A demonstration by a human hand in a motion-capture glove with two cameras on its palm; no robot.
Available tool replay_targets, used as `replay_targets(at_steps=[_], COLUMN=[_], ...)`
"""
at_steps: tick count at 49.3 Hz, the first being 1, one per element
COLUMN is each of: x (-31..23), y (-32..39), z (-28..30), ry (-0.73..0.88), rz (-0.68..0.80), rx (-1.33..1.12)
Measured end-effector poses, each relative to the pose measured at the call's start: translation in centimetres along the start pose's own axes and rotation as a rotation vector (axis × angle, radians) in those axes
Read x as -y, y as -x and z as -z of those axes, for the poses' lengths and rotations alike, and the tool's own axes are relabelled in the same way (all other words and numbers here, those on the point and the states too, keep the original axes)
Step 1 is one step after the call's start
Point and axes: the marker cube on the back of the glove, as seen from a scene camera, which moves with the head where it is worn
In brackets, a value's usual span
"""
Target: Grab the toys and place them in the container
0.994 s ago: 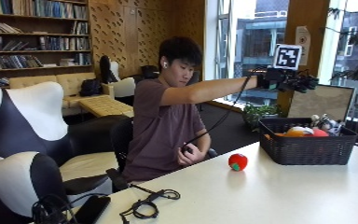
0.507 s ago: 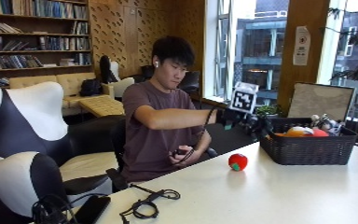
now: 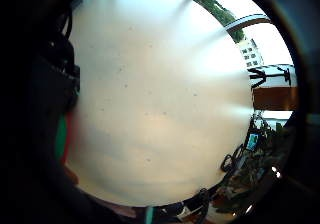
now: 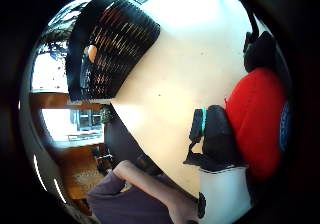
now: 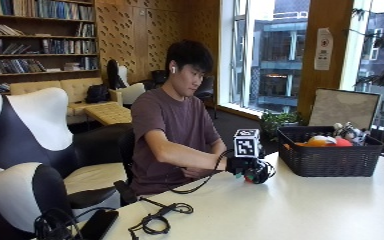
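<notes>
I sit at a pale table (image 5: 325,210) with a black slatted basket (image 5: 328,159) standing on it to my right, near the window side. The basket already carries toys: an orange one (image 5: 317,141), a red one (image 5: 342,142) and a few small pale figures at its far corner. On the table's near end, by my left, lie a coil of black cable (image 5: 153,220) and a dark phone (image 5: 99,223). A black and white chair (image 5: 25,150) stands beside me. Between my hand and the basket there is only bare tabletop; nothing stands in the way.

My right arm reaches forward and low across the table edge, forearm roughly level, with the gloved right hand (image 5: 250,167) down at the table surface, well short of the basket. The palm faces the tabletop.

Under that hand sits the red ball toy (image 4: 256,121), with a touch of green showing at its side. It rests on the table, and in the thumb side palm view it fills the space right against my palm. My gloved fingers (image 4: 217,134) curl around it, so the hand is closed about the ball. From the little finger side I see mostly bare table, with a sliver of red and green at the edge beside the glove.
</notes>
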Motion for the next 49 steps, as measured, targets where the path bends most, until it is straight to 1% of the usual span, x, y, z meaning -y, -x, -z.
replay_targets(at_steps=[2, 5, 7, 10, 12, 14, 17, 21, 23, 25, 28, 29, 32, 34, 37, 39, 41, 43, 44, 47, 48, 49], x=[0.3, 1.0, 1.6, 2.6, 3.1, 3.7, 4.7, 6.3, 7.2, 8.1, 9.6, 10.0, 11.2, 12.1, 13.4, 14.1, 14.3, 14.6, 14.9, 16.2, 16.4, 16.5], y=[1.1, 1.1, 1.3, 2.6, 2.7, 2.2, 1.4, 3.5, 3.9, 3.8, 2.9, 2.9, 4.0, 4.1, 4.4, 6.3, 8.6, 10.2, 10.4, 10.5, 11.1, 12.1], z=[-0.1, -0.3, -0.2, 0.3, 1.4, 3.1, 5.6, 10.0, 12.5, 15.2, 18.4, 19.4, 22.5, 24.1, 26.0, 27.2, 28.4, 29.0, 29.0, 28.4, 28.3, 28.4], ry=[-0.060, -0.096, -0.056, 0.039, 0.093, 0.124, 0.132, 0.108, 0.085, 0.057, 0.013, -0.003, -0.044, -0.070, -0.104, -0.121, -0.132, -0.139, -0.141, -0.144, -0.145, -0.145], rz=[-0.023, 0.039, 0.051, 0.011, 0.029, 0.052, 0.066, 0.056, 0.057, 0.060, 0.041, 0.034, 0.022, 0.006, -0.055, -0.060, 0.006, 0.057, 0.046, -0.069, -0.073, -0.043], rx=[0.021, -0.084, -0.072, 0.055, 0.102, 0.090, -0.021, 0.128, 0.163, 0.132, -0.043, -0.065, -0.029, -0.076, -0.176, -0.085, 0.070, 0.133, 0.102, -0.075, -0.076, -0.039])
